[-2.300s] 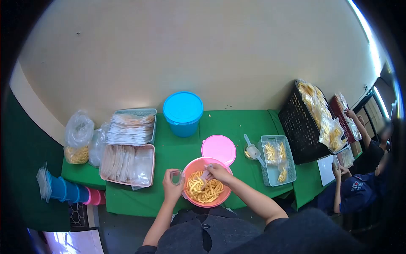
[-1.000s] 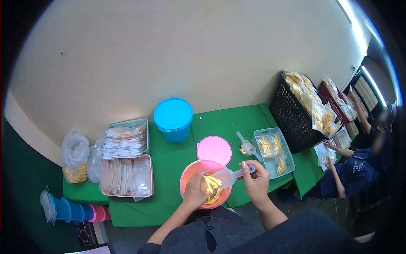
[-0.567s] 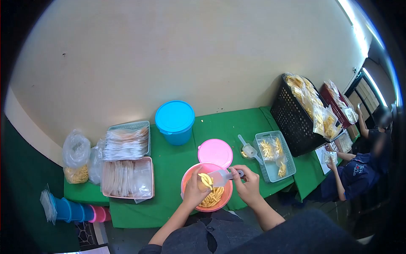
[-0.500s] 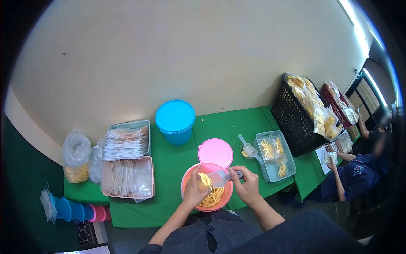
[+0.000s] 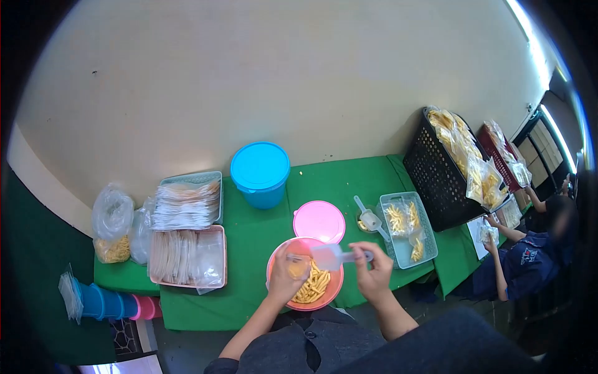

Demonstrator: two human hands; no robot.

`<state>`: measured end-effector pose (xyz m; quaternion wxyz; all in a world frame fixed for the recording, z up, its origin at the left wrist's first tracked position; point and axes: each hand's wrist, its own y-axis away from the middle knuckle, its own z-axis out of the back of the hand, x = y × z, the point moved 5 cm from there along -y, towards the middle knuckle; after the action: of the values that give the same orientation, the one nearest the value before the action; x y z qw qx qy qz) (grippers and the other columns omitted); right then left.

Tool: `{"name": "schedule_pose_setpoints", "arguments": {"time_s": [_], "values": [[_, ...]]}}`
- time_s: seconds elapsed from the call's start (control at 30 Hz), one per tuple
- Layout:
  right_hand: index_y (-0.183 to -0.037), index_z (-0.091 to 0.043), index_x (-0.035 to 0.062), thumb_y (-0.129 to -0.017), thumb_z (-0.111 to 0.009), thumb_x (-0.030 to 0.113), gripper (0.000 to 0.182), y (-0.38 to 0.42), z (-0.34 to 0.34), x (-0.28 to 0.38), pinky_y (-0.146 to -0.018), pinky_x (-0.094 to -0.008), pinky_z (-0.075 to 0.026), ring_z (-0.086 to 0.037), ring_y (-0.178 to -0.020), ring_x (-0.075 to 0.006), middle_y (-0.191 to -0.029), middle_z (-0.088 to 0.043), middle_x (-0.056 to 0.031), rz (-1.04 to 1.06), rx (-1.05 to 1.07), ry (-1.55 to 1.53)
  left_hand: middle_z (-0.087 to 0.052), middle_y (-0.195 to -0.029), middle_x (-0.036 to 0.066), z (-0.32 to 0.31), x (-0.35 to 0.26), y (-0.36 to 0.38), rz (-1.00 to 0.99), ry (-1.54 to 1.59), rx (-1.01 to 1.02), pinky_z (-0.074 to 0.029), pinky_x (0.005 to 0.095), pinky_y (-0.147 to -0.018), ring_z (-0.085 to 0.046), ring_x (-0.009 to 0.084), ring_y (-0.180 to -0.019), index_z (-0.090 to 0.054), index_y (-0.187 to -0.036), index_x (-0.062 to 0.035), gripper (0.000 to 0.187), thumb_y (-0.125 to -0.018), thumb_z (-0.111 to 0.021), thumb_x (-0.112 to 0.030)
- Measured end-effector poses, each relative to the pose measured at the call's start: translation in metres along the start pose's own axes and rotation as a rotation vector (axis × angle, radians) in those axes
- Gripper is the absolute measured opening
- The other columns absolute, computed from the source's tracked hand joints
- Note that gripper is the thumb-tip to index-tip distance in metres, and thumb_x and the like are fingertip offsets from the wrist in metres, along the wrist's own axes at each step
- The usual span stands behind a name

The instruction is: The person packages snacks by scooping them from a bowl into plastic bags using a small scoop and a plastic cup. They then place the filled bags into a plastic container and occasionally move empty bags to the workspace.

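Gripping a small filled bag over the pink bowl, your left hand stays nearest you. Your right hand pinches the clear scoop beside it; beyond lies the pink lid.

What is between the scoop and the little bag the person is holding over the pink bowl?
Nothing visible. The right hand holds the clear scoop by its handle, and its mouth points at the small bag in the left hand, above the pink bowl of yellow sticks.
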<state>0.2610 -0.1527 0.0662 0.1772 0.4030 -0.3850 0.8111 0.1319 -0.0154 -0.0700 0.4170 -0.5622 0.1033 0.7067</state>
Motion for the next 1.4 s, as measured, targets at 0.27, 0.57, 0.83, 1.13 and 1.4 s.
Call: {"name": "schedule_pose_setpoints", "arguments": {"time_s": [0.27,0.57,0.83,1.13,1.4], "values": [[-0.104,-0.066,-0.0004,-0.089,-0.059,0.008,0.019,0.018,-0.072,-0.099,-0.074,-0.0374,-0.054,-0.068,-0.084,-0.0312,-0.096,-0.069,-0.0180,-0.222,0.522,0.040,-0.054,-0.100,0.009,0.074,-0.044,-0.003,-0.011,0.209,-0.531,-0.047,0.0337,-0.084,-0.057,0.0191,-0.091,-0.036,-0.131,-0.0021,0.068,-0.075,-0.076,-0.004],[-0.098,-0.069,-0.0003,-0.091,-0.056,0.015,0.022,0.038,-0.134,-0.162,-0.077,-0.0391,-0.051,-0.067,-0.083,-0.0316,-0.092,-0.069,-0.0178,-0.188,0.968,0.173,-0.053,-0.100,0.010,0.092,-0.050,0.007,-0.043,0.134,-0.500,-0.048,0.0314,-0.082,-0.056,0.0172,-0.092,-0.039,-0.128,-0.0033,0.062,-0.076,-0.074,-0.002],[-0.100,-0.068,0.0002,-0.096,-0.051,0.019,0.026,0.050,-0.152,-0.181,-0.071,-0.0372,-0.052,-0.067,-0.079,-0.0218,-0.085,-0.070,-0.0123,-0.519,0.973,0.085,-0.053,-0.101,0.008,0.104,-0.046,0.010,-0.015,0.082,-0.513,-0.048,0.0308,-0.081,-0.056,0.0165,-0.091,-0.040,-0.127,-0.0034,0.061,-0.077,-0.073,0.000],[-0.097,-0.068,-0.0045,-0.097,-0.051,0.018,0.028,0.071,-0.147,-0.208,-0.066,-0.0290,-0.058,-0.067,-0.071,-0.0153,-0.083,-0.068,-0.0107,-0.786,0.821,-0.113,-0.053,-0.102,0.007,0.094,-0.040,0.007,0.042,0.125,-0.486,-0.044,0.0306,-0.088,-0.055,0.0161,-0.094,-0.040,-0.128,-0.0038,0.060,-0.077,-0.071,0.001],[-0.094,-0.067,-0.0046,-0.096,-0.056,0.022,0.029,0.072,-0.175,-0.229,-0.060,-0.0309,-0.058,-0.067,-0.069,-0.0174,-0.082,-0.067,-0.0109,-0.793,0.864,0.021,-0.053,-0.102,0.007,0.086,-0.036,0.007,0.081,0.111,-0.458,-0.044,0.0305,-0.088,-0.055,0.0161,-0.095,-0.039,-0.128,-0.0038,0.060,-0.077,-0.071,0.002]]}}
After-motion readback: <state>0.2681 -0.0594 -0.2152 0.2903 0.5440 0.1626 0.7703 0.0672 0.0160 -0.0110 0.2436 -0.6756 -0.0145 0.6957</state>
